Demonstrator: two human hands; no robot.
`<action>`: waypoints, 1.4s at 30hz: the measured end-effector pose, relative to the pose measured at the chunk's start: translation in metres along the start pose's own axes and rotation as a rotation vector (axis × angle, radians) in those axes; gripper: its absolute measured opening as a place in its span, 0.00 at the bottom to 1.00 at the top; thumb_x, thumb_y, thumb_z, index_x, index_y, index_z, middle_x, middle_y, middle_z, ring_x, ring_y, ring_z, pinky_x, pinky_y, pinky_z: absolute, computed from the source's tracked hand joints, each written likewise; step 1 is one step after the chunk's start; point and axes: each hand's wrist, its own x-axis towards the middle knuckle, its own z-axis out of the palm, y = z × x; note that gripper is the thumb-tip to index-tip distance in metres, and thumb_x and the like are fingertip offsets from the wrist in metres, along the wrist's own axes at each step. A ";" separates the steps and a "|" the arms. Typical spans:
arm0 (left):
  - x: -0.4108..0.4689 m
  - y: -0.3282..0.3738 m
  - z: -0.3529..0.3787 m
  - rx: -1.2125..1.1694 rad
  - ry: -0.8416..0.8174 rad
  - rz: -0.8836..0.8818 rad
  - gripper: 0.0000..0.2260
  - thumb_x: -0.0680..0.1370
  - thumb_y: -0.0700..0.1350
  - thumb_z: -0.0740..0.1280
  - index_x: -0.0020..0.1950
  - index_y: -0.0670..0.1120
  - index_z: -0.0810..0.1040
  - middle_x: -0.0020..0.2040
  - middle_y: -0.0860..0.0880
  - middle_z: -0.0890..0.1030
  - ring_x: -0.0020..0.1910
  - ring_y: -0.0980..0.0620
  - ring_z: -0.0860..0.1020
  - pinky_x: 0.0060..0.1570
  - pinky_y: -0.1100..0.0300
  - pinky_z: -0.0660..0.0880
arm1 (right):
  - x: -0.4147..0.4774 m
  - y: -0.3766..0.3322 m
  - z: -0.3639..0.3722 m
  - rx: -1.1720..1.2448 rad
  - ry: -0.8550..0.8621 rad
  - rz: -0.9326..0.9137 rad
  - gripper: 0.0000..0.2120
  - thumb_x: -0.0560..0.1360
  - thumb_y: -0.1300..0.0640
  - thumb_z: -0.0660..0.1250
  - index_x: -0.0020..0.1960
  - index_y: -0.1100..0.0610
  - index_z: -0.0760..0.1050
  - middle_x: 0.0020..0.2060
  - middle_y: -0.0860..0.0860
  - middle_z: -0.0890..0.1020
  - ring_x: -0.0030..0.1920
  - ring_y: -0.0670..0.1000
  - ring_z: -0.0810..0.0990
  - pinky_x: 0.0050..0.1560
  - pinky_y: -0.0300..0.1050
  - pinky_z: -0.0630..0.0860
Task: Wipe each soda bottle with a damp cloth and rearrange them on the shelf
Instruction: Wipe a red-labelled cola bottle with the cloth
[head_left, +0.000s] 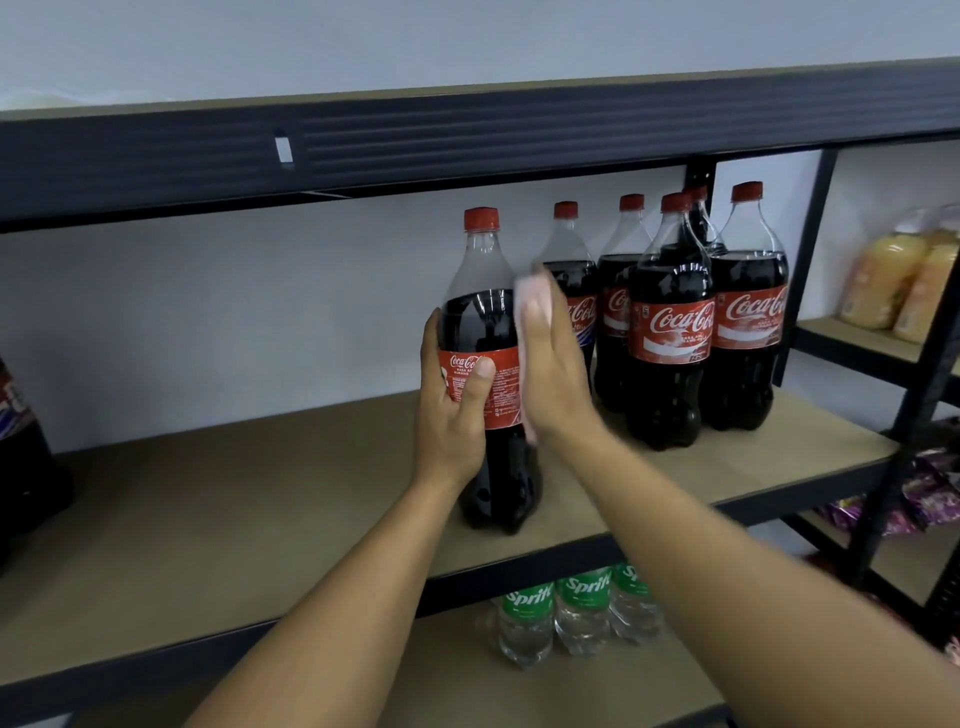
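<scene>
A large cola bottle (480, 312) with a red cap and red label stands upright near the front of the brown shelf board (234, 509). My left hand (454, 410) grips it at the label, thumb across the front. My right hand (550, 364) lies flat with straight fingers against the bottle's right side, pressing a pale pink cloth (530, 296) onto it. The cloth shows above and below my palm. Several more cola bottles (670, 332) stand grouped to the right, behind my right hand.
A dark bottle (21, 441) stands at the far left edge. Sprite bottles (576, 608) sit on the shelf below. A black upright post (802, 270) divides off a neighbouring shelf with yellow juice bottles (893, 280) and purple packets (930, 493). The dark upper shelf beam (467, 150) hangs overhead.
</scene>
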 end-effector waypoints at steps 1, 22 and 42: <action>-0.001 0.000 0.000 -0.007 0.004 -0.007 0.35 0.79 0.61 0.64 0.82 0.48 0.61 0.71 0.49 0.77 0.66 0.51 0.79 0.65 0.47 0.79 | 0.019 -0.016 -0.002 -0.032 -0.027 -0.060 0.24 0.88 0.42 0.52 0.83 0.42 0.58 0.79 0.44 0.69 0.76 0.42 0.67 0.69 0.38 0.66; -0.006 0.004 0.010 -0.019 0.001 -0.070 0.37 0.78 0.62 0.63 0.84 0.55 0.54 0.74 0.55 0.71 0.65 0.62 0.78 0.56 0.64 0.79 | -0.070 0.079 0.010 0.067 0.060 0.161 0.30 0.82 0.30 0.48 0.83 0.36 0.55 0.76 0.37 0.71 0.76 0.36 0.68 0.77 0.43 0.66; 0.013 -0.004 -0.009 -0.090 -0.141 -0.055 0.42 0.74 0.57 0.72 0.83 0.52 0.57 0.74 0.47 0.73 0.69 0.45 0.78 0.63 0.46 0.80 | -0.075 0.079 0.010 0.026 0.069 0.106 0.35 0.80 0.26 0.47 0.83 0.37 0.51 0.81 0.38 0.63 0.78 0.34 0.61 0.78 0.38 0.61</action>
